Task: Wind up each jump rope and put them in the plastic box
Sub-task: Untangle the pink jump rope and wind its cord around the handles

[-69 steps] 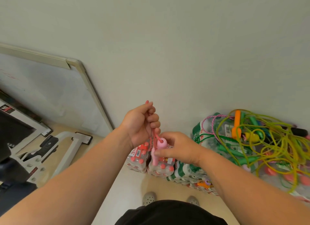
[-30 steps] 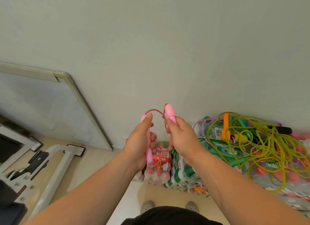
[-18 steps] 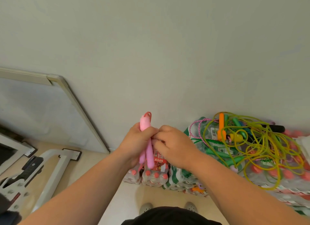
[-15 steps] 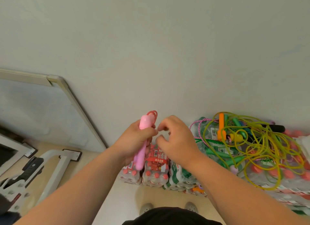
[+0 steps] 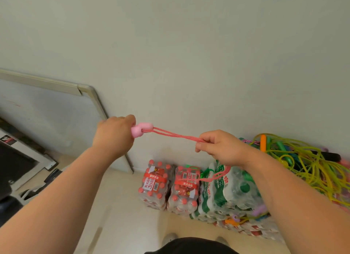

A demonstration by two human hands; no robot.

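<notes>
**Far left.** A black-and-white piece of equipment (image 5: 17, 159) stands on the pale floor (image 5: 123, 216), cut off by the edge of the view (its kind cannot be told). Behind it a whiteboard (image 5: 47, 121) with a pale metal frame leans against the wall (image 5: 189, 45).

**Left hand** (image 5: 113, 134). It is raised in front of the wall, with the fingers curled tight round the two pink handles (image 5: 141, 131). The rounded ends of the handles stick out of the fist side by side, pointing right.

**Pink jump rope** (image 5: 176, 135). Two strands leave the handles and run taut to the right, dropping slightly toward the other hand.

**Right hand** (image 5: 221, 147). It pinches both strands together between thumb and forefinger, and the other fingers are curled in. Below this hand the rest of the rope hangs in a slack loop in front of the bottle packs.

**Floor, against the wall.** Two shrink-wrapped packs of red-capped bottles (image 5: 155, 185) stand side by side. Packs of green-labelled bottles (image 5: 227, 193) touch them on the right.

**Far right.** A tangle of jump ropes (image 5: 306, 170) lies on top of the packs. It is mostly yellow-green cord, with an orange handle (image 5: 263, 142) near its left edge and a black handle (image 5: 330, 156) toward the wall.

**Bottom edge.** The tips of two pale shoes (image 5: 169, 238) show beside a dark garment.
</notes>
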